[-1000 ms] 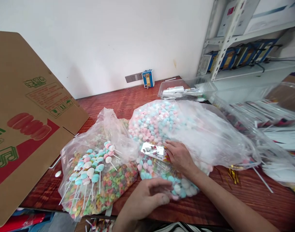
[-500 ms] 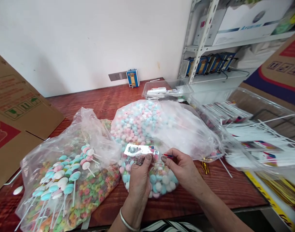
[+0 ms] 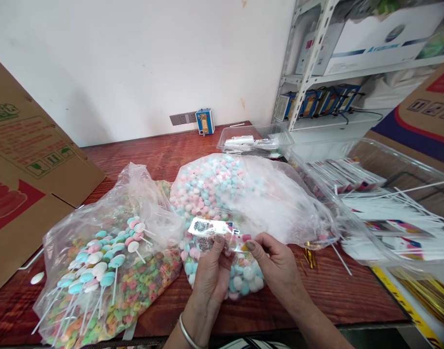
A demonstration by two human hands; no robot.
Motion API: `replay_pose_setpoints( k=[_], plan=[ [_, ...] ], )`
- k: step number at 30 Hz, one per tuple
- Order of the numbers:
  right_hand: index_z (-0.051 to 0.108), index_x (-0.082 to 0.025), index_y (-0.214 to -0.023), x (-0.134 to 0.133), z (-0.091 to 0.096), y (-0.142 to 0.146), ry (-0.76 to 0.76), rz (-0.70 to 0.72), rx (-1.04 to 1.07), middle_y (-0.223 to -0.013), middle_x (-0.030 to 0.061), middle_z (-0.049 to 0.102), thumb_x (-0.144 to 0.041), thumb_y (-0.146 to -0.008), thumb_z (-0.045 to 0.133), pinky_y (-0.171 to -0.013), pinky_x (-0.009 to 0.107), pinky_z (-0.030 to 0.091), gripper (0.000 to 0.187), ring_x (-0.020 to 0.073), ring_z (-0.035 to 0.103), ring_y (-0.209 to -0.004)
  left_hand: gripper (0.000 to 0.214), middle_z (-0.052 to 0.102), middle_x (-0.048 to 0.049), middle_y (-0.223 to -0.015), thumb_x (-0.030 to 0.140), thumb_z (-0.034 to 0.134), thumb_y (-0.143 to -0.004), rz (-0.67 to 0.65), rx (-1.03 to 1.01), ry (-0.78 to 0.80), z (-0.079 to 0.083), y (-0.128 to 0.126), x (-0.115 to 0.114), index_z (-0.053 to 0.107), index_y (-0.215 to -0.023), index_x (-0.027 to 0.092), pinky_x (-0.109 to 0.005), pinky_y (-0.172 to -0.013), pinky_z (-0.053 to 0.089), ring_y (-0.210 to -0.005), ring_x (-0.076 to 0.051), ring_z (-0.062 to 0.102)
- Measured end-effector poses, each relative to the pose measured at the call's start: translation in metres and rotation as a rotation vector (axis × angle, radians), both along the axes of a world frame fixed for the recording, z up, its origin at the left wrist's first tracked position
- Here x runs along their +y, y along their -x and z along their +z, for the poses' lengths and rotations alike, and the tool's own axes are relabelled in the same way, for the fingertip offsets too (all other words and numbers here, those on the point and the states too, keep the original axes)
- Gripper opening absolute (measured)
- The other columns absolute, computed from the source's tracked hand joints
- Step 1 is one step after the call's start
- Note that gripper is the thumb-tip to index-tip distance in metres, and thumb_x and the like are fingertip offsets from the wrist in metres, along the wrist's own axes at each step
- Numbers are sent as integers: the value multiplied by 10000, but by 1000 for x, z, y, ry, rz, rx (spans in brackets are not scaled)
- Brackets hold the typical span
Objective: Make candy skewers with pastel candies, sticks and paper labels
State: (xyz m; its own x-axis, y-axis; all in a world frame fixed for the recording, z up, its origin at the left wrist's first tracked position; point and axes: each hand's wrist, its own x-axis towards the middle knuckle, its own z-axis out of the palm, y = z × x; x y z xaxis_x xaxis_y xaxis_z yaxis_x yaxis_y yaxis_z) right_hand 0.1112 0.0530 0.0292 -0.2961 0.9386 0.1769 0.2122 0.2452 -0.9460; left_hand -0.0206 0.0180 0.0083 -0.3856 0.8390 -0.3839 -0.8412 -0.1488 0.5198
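My left hand [image 3: 211,274] pinches a small printed plastic packet [image 3: 210,226] between thumb and fingers. The packet is partly clear, with dark print and a red and blue patch at its right part. My right hand [image 3: 276,261] has thumb and forefinger closed at the packet's right end. Beneath both hands lies a large clear bag of pastel puffed candies [image 3: 207,179], pink, blue and white. To the left, pastel candies on white sticks [image 3: 98,261] rest on another clear bag of colourful ring-shaped pieces [image 3: 152,276].
Cardboard boxes stand at the left [image 3: 28,160] and right [image 3: 421,111]. A clear bin [image 3: 353,218] of white sticks and printed packets sits at the right. Behind is a smaller clear tray [image 3: 283,140]. A blue device [image 3: 205,121] stands by the wall. Gold ties [image 3: 309,259] lie on the table.
My right hand has come to the packet's right end, where a small red-tipped piece stuck out from its fingers before. The view has shifted slightly, while my left hand keeps hold of the packet.
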Motion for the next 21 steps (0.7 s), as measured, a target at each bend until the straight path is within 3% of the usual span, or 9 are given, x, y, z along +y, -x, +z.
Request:
replay_pose_setpoints(
  k=[4, 9, 16, 21],
  plan=[
    [607, -200, -1026, -7, 5, -2, -63, -66, 68, -851, 22, 628, -397, -887, 582, -655, 255, 481, 242, 163, 587, -751, 277, 558, 61, -588, 237, 858, -619, 51, -117, 17, -1, 6, 3, 610, -708, 151, -210, -541, 504, -481, -46, 485],
    [621, -215, -982, -10, 8, 5, -192, -14, 106, -940, 35, 599, -336, -881, 603, -693, 273, 507, 159, 153, 582, -759, 321, 578, 59, -600, 273, 882, -572, 38, -95, -30, -1, 5, 2, 617, -708, 153, -211, -545, 502, -487, -49, 495],
    [692, -226, -1031, -12, 3, 12, 42, 196, 217, -1207, 85, 617, -370, -900, 580, -894, 325, 521, 225, 222, 597, -1105, 293, 646, 30, -699, 211, 862, -597, 92, 118, -31, -2, -1, -1, 650, -793, 167, -196, -620, 503, -616, -85, 595],
    [736, -235, -1019, -14, -1, 14, 86, 169, 144, -1072, 67, 704, -410, -939, 508, -921, 367, 502, 298, 231, 638, -1017, 253, 678, 9, -785, 194, 829, -638, 64, 281, -27, 5, -3, -3, 649, -812, 162, -256, -784, 518, -769, -125, 647]
  ],
)
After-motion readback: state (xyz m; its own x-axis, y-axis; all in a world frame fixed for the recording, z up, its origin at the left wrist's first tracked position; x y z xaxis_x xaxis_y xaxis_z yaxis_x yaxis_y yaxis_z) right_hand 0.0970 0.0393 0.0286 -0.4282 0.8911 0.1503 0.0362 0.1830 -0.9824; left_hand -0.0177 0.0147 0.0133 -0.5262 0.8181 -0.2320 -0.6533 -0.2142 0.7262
